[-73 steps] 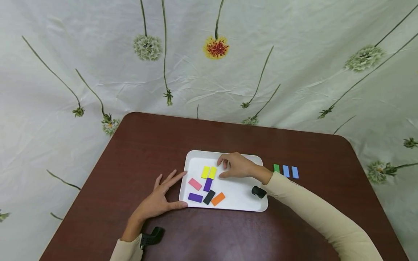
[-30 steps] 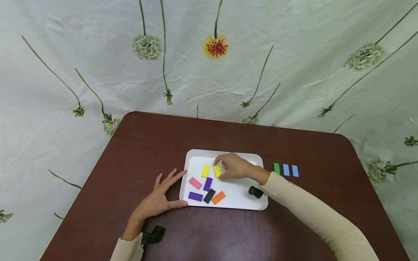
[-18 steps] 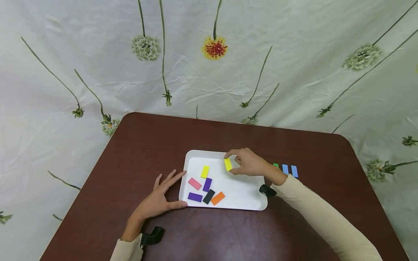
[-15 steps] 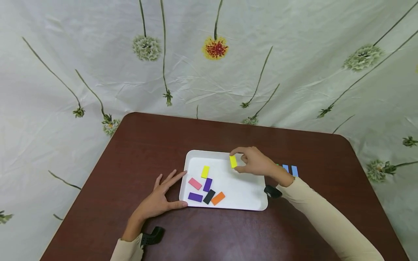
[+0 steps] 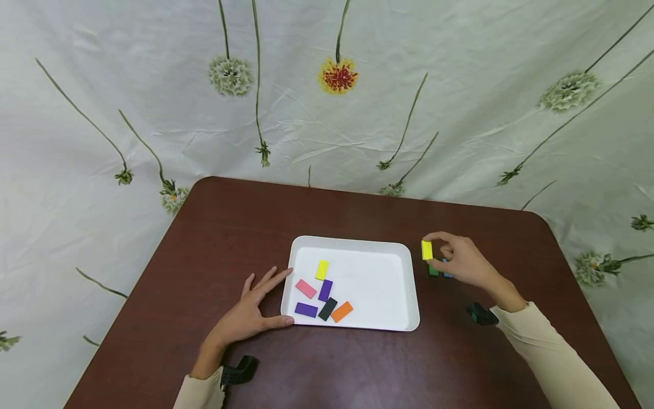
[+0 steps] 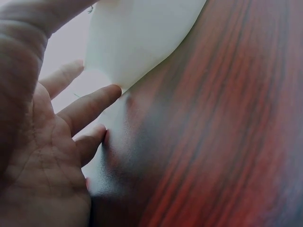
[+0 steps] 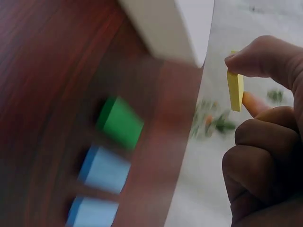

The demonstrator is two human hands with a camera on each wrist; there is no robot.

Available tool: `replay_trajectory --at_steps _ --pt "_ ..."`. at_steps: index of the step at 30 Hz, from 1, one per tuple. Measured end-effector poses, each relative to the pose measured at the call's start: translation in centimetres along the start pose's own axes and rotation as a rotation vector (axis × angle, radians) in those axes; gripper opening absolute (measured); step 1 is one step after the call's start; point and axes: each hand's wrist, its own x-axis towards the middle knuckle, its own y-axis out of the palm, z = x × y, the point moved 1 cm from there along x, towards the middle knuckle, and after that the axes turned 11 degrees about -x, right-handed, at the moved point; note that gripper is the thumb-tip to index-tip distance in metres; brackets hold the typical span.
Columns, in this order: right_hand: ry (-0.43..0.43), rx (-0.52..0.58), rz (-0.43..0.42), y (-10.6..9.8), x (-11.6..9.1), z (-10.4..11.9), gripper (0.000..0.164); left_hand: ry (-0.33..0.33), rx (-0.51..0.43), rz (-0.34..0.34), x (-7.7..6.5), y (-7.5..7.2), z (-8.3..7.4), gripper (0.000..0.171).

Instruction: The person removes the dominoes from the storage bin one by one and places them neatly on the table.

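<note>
Right hand (image 5: pixel 467 262) pinches a yellow block (image 5: pixel 426 250), best held level; left hand (image 5: pixel 244 317), outspread, touches the tray (image 5: pixel 380 289) at its left edge.

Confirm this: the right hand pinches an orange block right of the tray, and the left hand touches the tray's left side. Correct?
The colour is wrong: the right hand pinches a yellow block, as the head view shows. It is right of the tray, and the left hand touches the tray's left side.

No legible text, numbers or signs.
</note>
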Motion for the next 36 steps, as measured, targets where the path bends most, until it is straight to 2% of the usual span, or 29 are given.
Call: replay_trajectory --at_steps 10,16,23,36 --pt "0.109 -0.076 0.017 -1.3 -4.4 -6.0 0.047 -0.014 -0.003 0.012 -0.1 0.1 -0.2 0.087" --pt "0.12 -0.103 0.013 -1.7 -5.9 -8.4 0.047 -0.007 -0.008 0.005 -0.1 0.2 -0.3 0.082" --pt "0.134 -0.096 0.025 -1.3 -6.2 -9.7 0.048 -0.021 0.0 -0.002 0.0 0.3 -0.3 0.08" --pt "0.186 -0.053 0.061 -0.3 -5.7 -10.5 0.047 -0.023 0.003 -0.008 0.0 0.2 -0.3 0.081"
